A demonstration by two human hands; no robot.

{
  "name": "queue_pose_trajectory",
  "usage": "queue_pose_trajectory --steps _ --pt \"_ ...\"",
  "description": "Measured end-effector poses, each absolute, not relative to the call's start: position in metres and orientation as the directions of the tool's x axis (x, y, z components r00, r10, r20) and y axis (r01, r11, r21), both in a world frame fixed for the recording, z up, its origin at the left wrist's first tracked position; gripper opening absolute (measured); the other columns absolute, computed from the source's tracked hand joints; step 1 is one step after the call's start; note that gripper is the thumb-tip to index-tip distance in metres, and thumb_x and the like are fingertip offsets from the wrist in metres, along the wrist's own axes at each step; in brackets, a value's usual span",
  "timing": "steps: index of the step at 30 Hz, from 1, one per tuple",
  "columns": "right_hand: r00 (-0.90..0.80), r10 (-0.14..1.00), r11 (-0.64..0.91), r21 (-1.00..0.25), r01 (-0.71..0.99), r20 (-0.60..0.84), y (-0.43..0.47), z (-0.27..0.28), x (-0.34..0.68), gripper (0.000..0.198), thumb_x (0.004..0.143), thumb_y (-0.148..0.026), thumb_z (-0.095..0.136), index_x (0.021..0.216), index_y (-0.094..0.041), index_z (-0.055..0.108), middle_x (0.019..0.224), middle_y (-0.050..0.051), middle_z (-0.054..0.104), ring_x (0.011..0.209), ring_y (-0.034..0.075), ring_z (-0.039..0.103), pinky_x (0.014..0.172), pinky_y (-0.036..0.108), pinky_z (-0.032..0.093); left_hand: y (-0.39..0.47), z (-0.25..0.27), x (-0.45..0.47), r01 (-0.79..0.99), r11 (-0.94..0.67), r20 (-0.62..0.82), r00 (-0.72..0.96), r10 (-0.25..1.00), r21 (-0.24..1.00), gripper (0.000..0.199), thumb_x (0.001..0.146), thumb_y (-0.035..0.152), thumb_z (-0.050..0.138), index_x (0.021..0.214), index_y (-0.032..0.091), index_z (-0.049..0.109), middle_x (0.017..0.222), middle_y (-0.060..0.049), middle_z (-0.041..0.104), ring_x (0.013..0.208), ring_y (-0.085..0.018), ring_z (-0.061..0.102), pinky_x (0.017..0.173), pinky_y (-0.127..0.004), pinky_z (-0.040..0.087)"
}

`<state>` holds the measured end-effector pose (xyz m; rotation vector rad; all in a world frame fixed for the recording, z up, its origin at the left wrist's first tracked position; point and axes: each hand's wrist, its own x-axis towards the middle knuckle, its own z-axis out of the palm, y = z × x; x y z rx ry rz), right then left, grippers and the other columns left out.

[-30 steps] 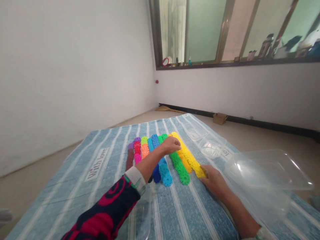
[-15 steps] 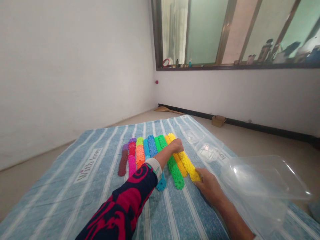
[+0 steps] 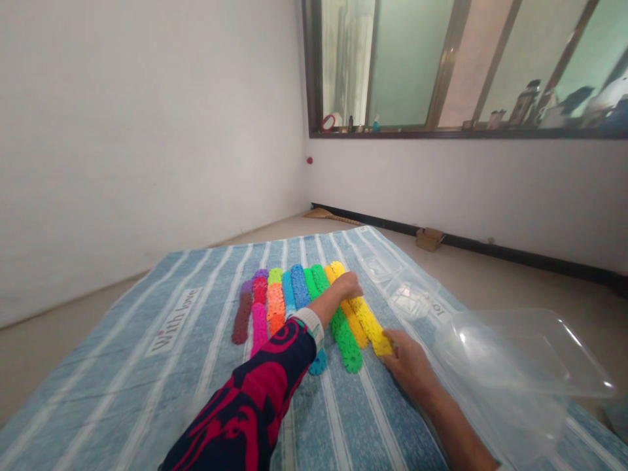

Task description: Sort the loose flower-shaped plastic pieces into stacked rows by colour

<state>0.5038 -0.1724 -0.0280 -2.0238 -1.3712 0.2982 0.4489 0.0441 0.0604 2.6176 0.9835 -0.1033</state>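
Rows of overlapping plastic snowflake discs lie side by side on the striped cloth. My left hand (image 3: 349,286), fingers curled, is at the upper part of the outer row of yellow snowflake discs (image 3: 370,322). At the near end of that row, the thumb and fingers of my right hand (image 3: 408,360) close on the last discs. Left of the yellow lie green discs (image 3: 347,343), blue discs (image 3: 299,284), orange discs (image 3: 275,306), pink discs (image 3: 259,324) and brown discs (image 3: 241,319). My left sleeve hides part of the middle rows.
A large clear plastic box (image 3: 515,347) stands to the right of my right hand. Smaller clear trays (image 3: 412,296) sit beyond the yellow rows. The blue striped cloth (image 3: 127,392) covers the surface. A small cardboard box (image 3: 430,239) is on the floor by the wall.
The view has shifted very slightly. Both hands stay at the same places on the yellow row, and my left forearm has moved a little to the right.
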Motion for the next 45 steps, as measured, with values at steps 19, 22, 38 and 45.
queue_pose_trajectory --steps 19,22,38,45 --pt "0.462 0.858 -0.214 -0.662 0.718 0.223 -0.171 -0.024 0.501 0.046 0.072 -0.018 0.057 0.117 -0.019 0.063 0.110 0.009 0.068 0.098 0.025 0.064 0.089 0.037 0.049 0.015 0.060 0.450 0.623 -0.761 -0.234 0.779 0.582 0.181 0.022 0.075 0.023 0.064 0.088 0.012 0.077 0.082 -0.010 0.074 0.084 -0.021 0.065 0.075 -0.024 0.049" --pt "0.461 0.857 -0.204 -0.668 0.716 0.232 -0.171 -0.024 0.501 0.046 0.072 -0.020 0.056 0.117 -0.017 0.062 0.110 0.010 0.068 0.096 0.025 0.064 0.087 0.037 0.049 0.008 0.060 0.451 0.604 -0.777 -0.228 0.793 0.565 0.176 0.024 0.076 0.024 0.062 0.089 0.012 0.078 0.084 -0.010 0.074 0.086 -0.022 0.064 0.076 -0.025 0.049" --pt "0.457 0.840 -0.158 -0.673 0.723 0.293 -0.168 -0.026 0.499 0.034 0.074 -0.022 0.049 0.105 -0.020 0.063 0.100 0.008 0.067 0.096 0.026 0.062 0.083 0.036 0.049 -0.022 0.054 0.448 0.615 -0.764 -0.249 0.784 0.568 0.192 0.036 0.081 0.025 0.054 0.108 0.008 0.072 0.106 -0.016 0.072 0.100 -0.025 0.066 0.079 -0.026 0.051" --pt "0.484 0.806 -0.156 -0.666 0.729 0.340 -0.166 -0.026 0.493 0.045 0.074 -0.025 0.049 0.116 -0.015 0.060 0.102 0.011 0.066 0.095 0.027 0.061 0.085 0.038 0.048 -0.024 0.046 0.451 0.637 -0.744 -0.237 0.769 0.594 0.202 0.037 0.083 0.023 0.051 0.111 0.009 0.071 0.115 -0.019 0.069 0.109 -0.027 0.065 0.084 -0.026 0.051"
